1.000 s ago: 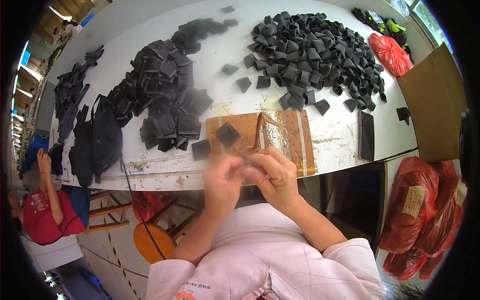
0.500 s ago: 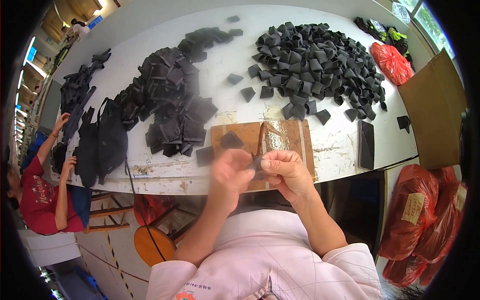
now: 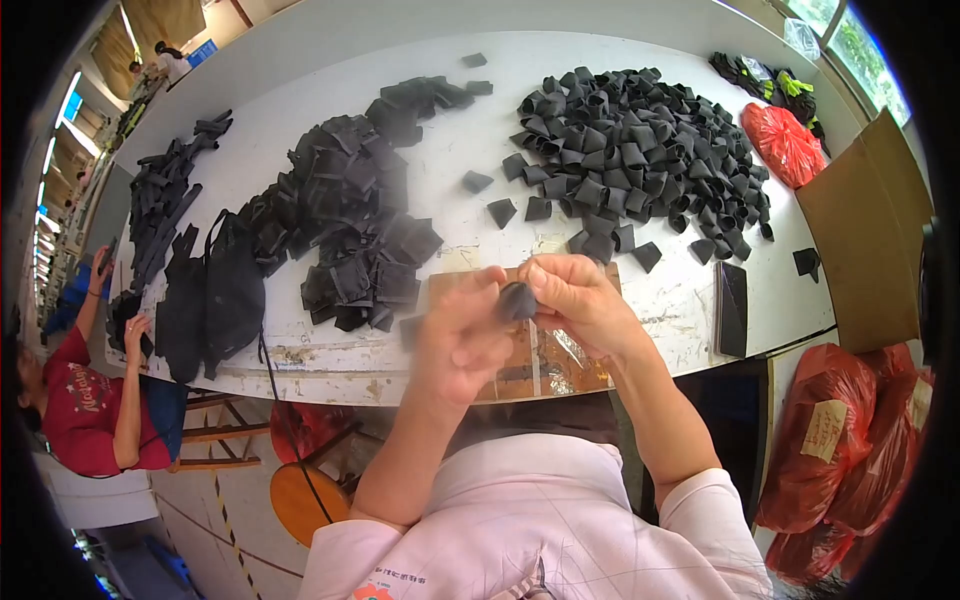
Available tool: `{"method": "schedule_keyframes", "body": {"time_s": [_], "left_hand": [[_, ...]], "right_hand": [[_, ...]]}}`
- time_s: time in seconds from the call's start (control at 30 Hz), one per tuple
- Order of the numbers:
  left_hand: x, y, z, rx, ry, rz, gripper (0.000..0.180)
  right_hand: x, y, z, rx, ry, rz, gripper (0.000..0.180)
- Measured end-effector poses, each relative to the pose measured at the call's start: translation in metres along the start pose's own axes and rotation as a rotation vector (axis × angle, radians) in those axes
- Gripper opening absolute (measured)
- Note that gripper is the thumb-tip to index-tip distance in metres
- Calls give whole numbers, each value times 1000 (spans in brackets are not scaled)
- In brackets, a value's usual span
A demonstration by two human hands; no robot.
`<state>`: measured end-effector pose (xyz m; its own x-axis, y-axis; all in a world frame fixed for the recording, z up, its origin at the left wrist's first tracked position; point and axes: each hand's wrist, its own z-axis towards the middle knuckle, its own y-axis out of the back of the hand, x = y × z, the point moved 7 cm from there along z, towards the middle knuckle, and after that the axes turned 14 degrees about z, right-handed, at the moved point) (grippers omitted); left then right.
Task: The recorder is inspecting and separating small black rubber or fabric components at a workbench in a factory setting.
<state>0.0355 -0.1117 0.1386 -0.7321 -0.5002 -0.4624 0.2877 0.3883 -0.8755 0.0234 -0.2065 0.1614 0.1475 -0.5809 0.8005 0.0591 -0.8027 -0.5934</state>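
Both hands are up in front of me, just above the near edge of the white table [image 3: 300,70]. My right hand [image 3: 580,300] is pinching a small black piece [image 3: 517,300] between its thumb and fingers, so the piece sits in the air between the two hands. My left hand [image 3: 462,335] is blurry. Its fingers are curled and its thumb touches the same black piece, but I cannot tell how tight it holds. Right under the hands lies a brown board [image 3: 545,360] with a shiny bit on it. Past the board, on the right, I see a big heap of folded black pieces [image 3: 640,150]. On the left is a pile of flat black pieces [image 3: 355,230], and a few single black pieces lie between the two piles. A black bag [image 3: 215,300] lies near the left end of the table, with long black strips [image 3: 165,205] farther off. A flat dark block [image 3: 731,308] lies on the table near my right hand. A cardboard sheet [image 3: 865,230] and a red bag [image 3: 783,143] are at the far right. Another person in a red shirt [image 3: 75,420] sits at my left.
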Motion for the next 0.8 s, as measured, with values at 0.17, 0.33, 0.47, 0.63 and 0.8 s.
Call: {"method": "schedule_keyframes", "body": {"time_s": [0.17,0.33,0.47,0.63,0.8], "left_hand": [[-31,-21,-9,-370,-446,901,29],[-44,-55,-12,-180,-853,1461,23],[-41,-41,-13,-91,-756,933,12],[-32,-22,-5,16,-556,409,10],[-32,-19,-15,-94,-665,649,8]], "right_hand": [[22,7,-17,-230,359,-395,26],[44,-22,-44,-200,819,-809,37],[46,-31,-38,-196,701,-683,32],[46,-31,-34,-227,664,-724,18],[37,-24,-35,-227,710,-785,10]]}}
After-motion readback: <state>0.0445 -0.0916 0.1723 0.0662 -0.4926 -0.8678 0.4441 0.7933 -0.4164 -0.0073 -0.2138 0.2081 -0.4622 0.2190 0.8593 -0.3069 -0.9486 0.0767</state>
